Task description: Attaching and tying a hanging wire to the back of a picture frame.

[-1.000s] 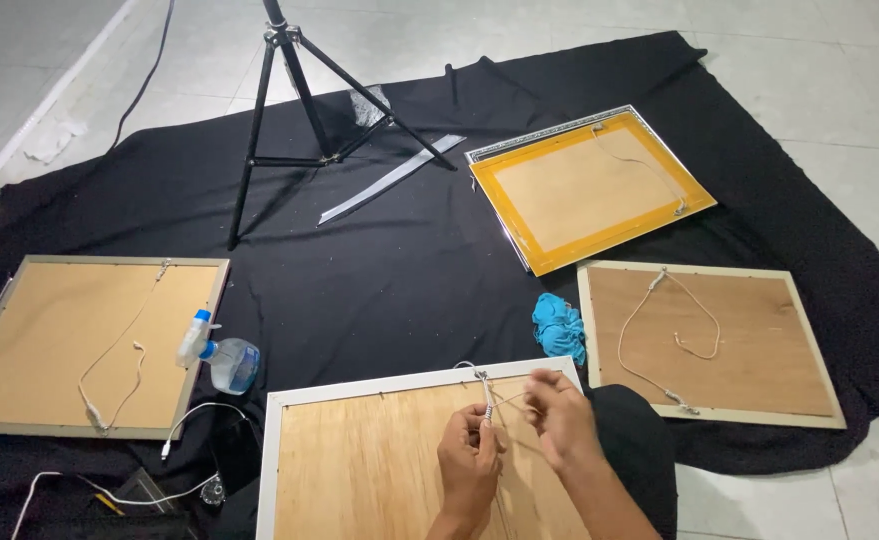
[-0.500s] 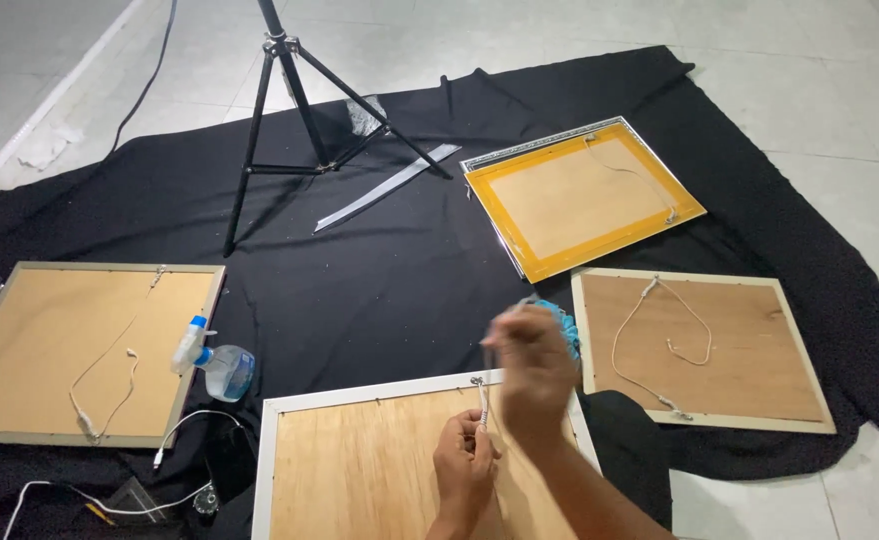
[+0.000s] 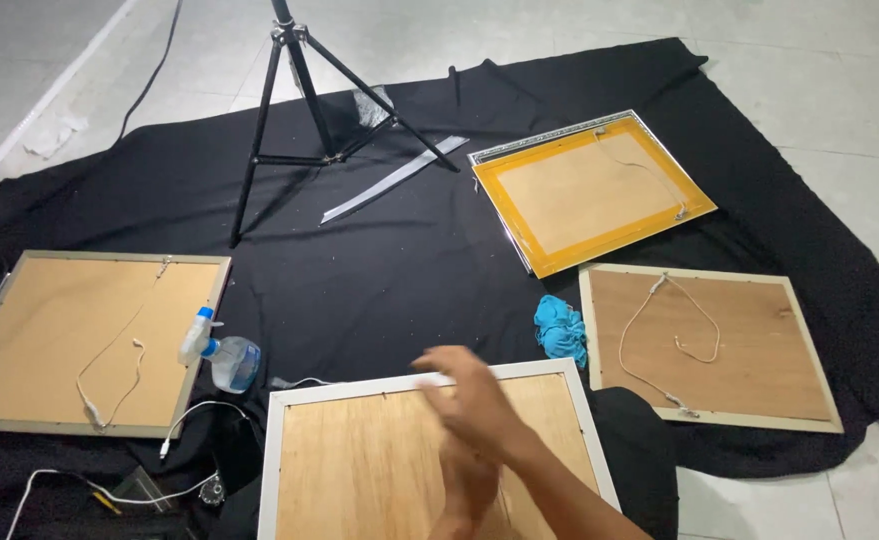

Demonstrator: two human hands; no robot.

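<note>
The person's 2 hands are over the white-framed picture frame [image 3: 359, 470] that lies back-side up on the black cloth [image 3: 419, 260] directly below the camera. The right hand [image 3: 464, 400] is raised above the frame's wooden backing, blurred, with its fingers extended toward the left; it appears open, holding nothing that can be made out. The left hand [image 3: 469, 490] sits lower, against the backing near the bottom edge of the view, mostly covered by the right forearm, so whether it grips anything cannot be told.

Just right of the frame's top corner lies a crumpled blue rag [image 3: 560, 328]. Beyond it, a light-framed picture frame [image 3: 709, 345] lies back up with a thin cord looped across it. Farther back sits a frame with a yellow taped border [image 3: 591, 190], tilted at an angle. At the left, another wood-backed frame [image 3: 79, 340] also carries a cord, and a small spray bottle [image 3: 221, 355] lies just beside its right edge. A black tripod [image 3: 309, 110] stands on the cloth at the far side, with a grey strip [image 3: 394, 180] lying near its feet.
</note>
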